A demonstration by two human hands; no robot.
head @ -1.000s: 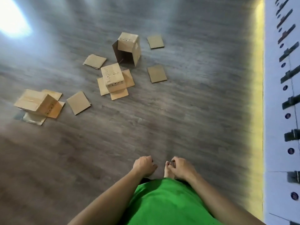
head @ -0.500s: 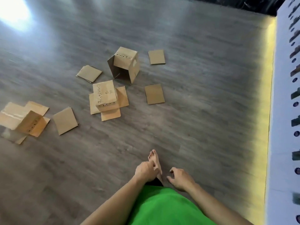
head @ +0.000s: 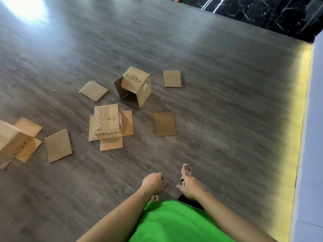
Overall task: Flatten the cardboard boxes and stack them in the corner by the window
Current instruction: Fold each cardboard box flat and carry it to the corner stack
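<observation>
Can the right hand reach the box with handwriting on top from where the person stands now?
Probably not yet. The right hand hangs empty near the body, and the box with handwriting stands well ahead across bare floor. Nothing blocks the way; a few steps and a bend should do.

Head-worn view looks steeply down at the floor [head: 209, 84] ahead.

Matt brown cardboard boxes [head: 134, 86] and flat pieces [head: 164, 124] lie on a grey wood-grain floor [head: 227, 102] with soft sheen; glossy black veined marble [head: 262, 13] beyond.
</observation>
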